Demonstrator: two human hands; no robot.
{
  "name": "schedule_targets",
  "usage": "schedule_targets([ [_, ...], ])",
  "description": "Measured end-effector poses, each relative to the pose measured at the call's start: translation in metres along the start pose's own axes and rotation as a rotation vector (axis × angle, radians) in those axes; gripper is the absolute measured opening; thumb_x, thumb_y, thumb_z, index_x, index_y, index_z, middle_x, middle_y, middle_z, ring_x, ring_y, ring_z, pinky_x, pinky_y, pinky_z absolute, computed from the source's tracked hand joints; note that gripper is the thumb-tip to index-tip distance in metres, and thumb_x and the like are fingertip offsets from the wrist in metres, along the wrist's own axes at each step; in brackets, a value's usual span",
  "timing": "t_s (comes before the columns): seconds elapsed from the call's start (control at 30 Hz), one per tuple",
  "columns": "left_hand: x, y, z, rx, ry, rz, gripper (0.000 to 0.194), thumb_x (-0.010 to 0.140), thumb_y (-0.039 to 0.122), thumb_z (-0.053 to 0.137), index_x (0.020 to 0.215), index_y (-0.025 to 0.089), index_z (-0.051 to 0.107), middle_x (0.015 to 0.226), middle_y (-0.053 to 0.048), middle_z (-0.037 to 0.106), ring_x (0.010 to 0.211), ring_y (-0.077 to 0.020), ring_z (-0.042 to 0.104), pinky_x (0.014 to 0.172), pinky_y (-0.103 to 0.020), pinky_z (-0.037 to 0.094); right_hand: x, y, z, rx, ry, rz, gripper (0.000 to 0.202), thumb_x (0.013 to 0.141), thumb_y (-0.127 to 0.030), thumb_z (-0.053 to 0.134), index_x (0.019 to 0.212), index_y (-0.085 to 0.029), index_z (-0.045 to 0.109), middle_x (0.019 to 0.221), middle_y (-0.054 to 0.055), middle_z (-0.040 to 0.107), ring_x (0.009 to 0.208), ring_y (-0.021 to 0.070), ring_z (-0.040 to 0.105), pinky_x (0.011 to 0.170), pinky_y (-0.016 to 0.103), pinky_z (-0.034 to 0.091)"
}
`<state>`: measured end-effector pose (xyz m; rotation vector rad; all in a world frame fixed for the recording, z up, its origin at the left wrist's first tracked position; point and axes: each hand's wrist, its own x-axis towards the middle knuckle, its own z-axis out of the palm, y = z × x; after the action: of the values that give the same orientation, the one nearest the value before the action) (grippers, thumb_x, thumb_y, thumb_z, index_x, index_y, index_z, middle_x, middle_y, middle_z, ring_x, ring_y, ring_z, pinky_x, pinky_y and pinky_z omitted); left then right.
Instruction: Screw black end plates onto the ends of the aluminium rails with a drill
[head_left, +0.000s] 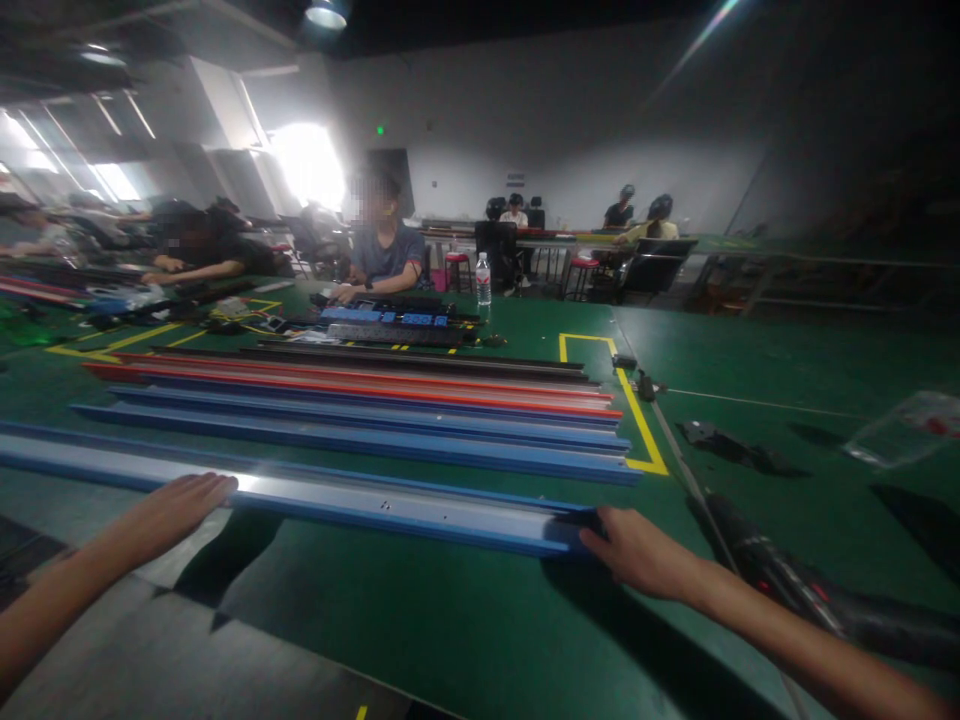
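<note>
A long blue channel rail lies lengthwise before me, near the table's front edge. My left hand rests against its near edge left of the middle, fingers stretched out and side by side. At the rail's right end, my right hand has its fingers closed round the end, thumb on the near side. Small holes show in the rail's pale inner face. Beyond it lie more blue rails, red rails and dark rails, roughly parallel.
A black power tool lies right of my right hand. Farther right is a clear plastic bottle; another bottle stands upright at the far edge. A person sits across the green table, behind blue and black parts.
</note>
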<state>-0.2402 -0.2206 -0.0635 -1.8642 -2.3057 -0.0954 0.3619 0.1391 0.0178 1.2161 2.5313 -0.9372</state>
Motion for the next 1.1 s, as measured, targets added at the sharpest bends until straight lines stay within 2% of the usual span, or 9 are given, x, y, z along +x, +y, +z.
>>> schedule_targets([
  [0.17, 0.006, 0.043, 0.003, -0.010, -0.070, 0.017, 0.044, 0.075, 0.017, 0.042, 0.109, 0.023, 0.069, 0.114, -0.009, 0.075, 0.106, -0.0291, 0.068, 0.099, -0.050, 0.050, -0.004, 0.026, -0.004, 0.001, -0.008, 0.029, 0.019, 0.096, -0.026, 0.050, 0.079, -0.019, 0.054, 0.064, 0.006, 0.068, 0.050, 0.0170, 0.063, 0.046, 0.028, 0.037],
  [0.3, 0.017, 0.083, 0.006, 0.002, -0.075, 0.060, 0.037, 0.091, 0.034, 0.044, 0.115, 0.024, 0.070, 0.120, -0.009, 0.073, 0.110, -0.0290, 0.066, 0.102, -0.049, 0.048, -0.005, 0.032, -0.001, 0.012, -0.010, 0.018, 0.018, 0.097, -0.029, 0.048, 0.083, -0.019, 0.054, 0.063, 0.004, 0.067, 0.049, 0.0167, 0.063, 0.046, 0.028, 0.038],
  [0.4, 0.025, 0.104, 0.006, -0.016, -0.089, 0.083, 0.039, 0.094, 0.044, 0.047, 0.117, 0.024, 0.070, 0.124, -0.008, 0.071, 0.113, -0.0286, 0.066, 0.103, -0.047, 0.048, -0.007, 0.028, -0.001, 0.000, 0.008, -0.002, 0.017, 0.097, -0.027, 0.048, 0.083, -0.019, 0.054, 0.057, 0.003, 0.064, 0.051, 0.0183, 0.064, 0.049, 0.029, 0.038],
  [0.57, 0.037, 0.122, 0.008, -0.044, -0.122, 0.104, 0.038, 0.095, 0.047, 0.047, 0.114, 0.026, 0.073, 0.120, -0.009, 0.072, 0.112, -0.0283, 0.067, 0.100, -0.044, 0.050, -0.009, 0.023, -0.002, -0.004, 0.039, -0.016, 0.022, 0.097, -0.034, 0.051, 0.081, -0.019, 0.055, 0.059, 0.004, 0.066, 0.051, 0.0184, 0.063, 0.049, 0.029, 0.036],
  [0.7, 0.045, 0.142, 0.007, -0.018, -0.121, 0.182, 0.039, 0.101, 0.041, 0.038, 0.110, 0.027, 0.073, 0.113, -0.008, 0.074, 0.110, -0.0263, 0.067, 0.100, -0.041, 0.049, -0.007, 0.025, 0.000, 0.017, 0.053, 0.003, 0.024, 0.097, -0.036, 0.051, 0.082, -0.019, 0.058, 0.061, 0.005, 0.067, 0.050, 0.0180, 0.063, 0.047, 0.028, 0.035],
  [0.83, 0.050, 0.159, 0.002, -0.025, -0.102, 0.227, 0.038, 0.102, 0.034, 0.035, 0.105, 0.023, 0.071, 0.104, -0.009, 0.073, 0.098, -0.0240, 0.068, 0.091, -0.036, 0.051, -0.004, 0.028, 0.003, 0.032, 0.053, 0.021, 0.020, 0.096, -0.033, 0.052, 0.085, -0.017, 0.059, 0.062, 0.005, 0.068, 0.049, 0.0170, 0.063, 0.047, 0.028, 0.036],
  [1.0, 0.049, 0.163, 0.002, -0.028, -0.059, 0.248, 0.027, 0.098, 0.024, 0.040, 0.102, 0.021, 0.067, 0.104, -0.008, 0.071, 0.095, -0.0229, 0.066, 0.088, -0.034, 0.049, -0.005, 0.026, 0.005, 0.017, 0.066, 0.025, 0.020, 0.095, -0.031, 0.050, 0.090, -0.015, 0.061, 0.061, 0.005, 0.067, 0.049, 0.0167, 0.062, 0.048, 0.028, 0.034],
  [1.1, 0.048, 0.164, 0.005, -0.026, -0.053, 0.253, 0.027, 0.096, 0.015, 0.040, 0.102, 0.021, 0.066, 0.102, -0.007, 0.071, 0.092, -0.0217, 0.066, 0.085, -0.032, 0.049, -0.007, 0.025, 0.005, 0.010, 0.068, 0.025, 0.022, 0.095, -0.030, 0.048, 0.091, -0.013, 0.062, 0.063, 0.007, 0.067, 0.049, 0.0173, 0.062, 0.048, 0.028, 0.033],
])
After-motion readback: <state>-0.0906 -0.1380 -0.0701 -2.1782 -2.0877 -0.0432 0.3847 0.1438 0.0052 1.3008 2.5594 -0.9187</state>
